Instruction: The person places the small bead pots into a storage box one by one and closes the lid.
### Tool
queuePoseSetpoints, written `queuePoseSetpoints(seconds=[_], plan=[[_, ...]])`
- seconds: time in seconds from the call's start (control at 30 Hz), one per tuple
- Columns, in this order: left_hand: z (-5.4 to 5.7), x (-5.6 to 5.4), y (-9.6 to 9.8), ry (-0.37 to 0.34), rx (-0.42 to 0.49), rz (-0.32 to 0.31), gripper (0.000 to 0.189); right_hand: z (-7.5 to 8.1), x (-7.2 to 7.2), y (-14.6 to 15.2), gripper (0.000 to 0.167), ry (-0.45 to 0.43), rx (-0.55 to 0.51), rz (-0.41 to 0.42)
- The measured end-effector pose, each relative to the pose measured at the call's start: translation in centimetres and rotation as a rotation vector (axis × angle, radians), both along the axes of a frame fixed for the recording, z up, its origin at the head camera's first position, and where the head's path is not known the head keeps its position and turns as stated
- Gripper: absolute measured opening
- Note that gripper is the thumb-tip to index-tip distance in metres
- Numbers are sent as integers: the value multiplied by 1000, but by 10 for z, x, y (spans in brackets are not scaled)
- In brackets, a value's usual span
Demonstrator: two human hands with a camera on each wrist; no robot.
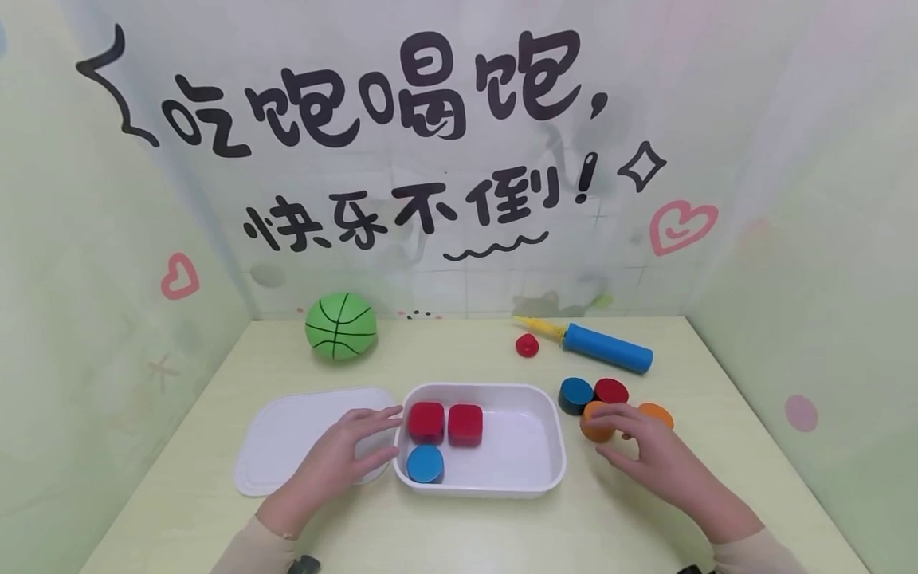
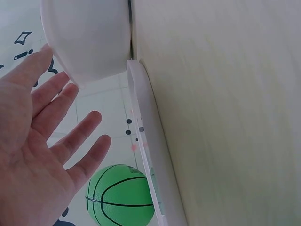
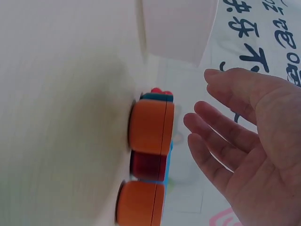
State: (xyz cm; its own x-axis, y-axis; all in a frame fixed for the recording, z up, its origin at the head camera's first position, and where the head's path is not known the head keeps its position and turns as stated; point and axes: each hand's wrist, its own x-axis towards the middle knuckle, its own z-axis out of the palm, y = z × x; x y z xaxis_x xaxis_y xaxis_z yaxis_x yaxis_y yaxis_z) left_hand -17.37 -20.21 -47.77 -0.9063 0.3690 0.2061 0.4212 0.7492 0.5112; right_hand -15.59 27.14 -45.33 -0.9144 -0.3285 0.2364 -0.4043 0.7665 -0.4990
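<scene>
In front of me, the white tray (image 1: 519, 454) holds two red blocks (image 1: 465, 425) and a blue block (image 1: 425, 464), visible only from my head. My left hand (image 1: 347, 446) spreads beside its rim; my right hand (image 1: 649, 446), loosely spread, hovers near an orange block (image 1: 594, 431), the right-wrist view showing a gap.

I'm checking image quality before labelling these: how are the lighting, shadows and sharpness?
Head view: bright, fairly even light, with a soft shadow on the table below the right hand; left wrist view: dimmer and turned sideways, though the green ball looks reasonably sharp; right wrist view: also dim and sideways, with a diffuse shadow beside the orange blocks.
</scene>
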Motion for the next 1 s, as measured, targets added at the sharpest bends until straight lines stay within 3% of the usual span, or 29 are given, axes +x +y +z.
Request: queuePoseSetpoints(seconds=[0.4,0.73,1.0], plan=[[0,0,-1,8,0,-1,46,-3,-12,13,37,114,-2,-54],[-2,-1,-2,35,-1,-15,46,-8,-24,8,40,-30,63,-153],[-1,1,-2,40,2,-6,46,-12,-28,2,43,-9,126,-209]])
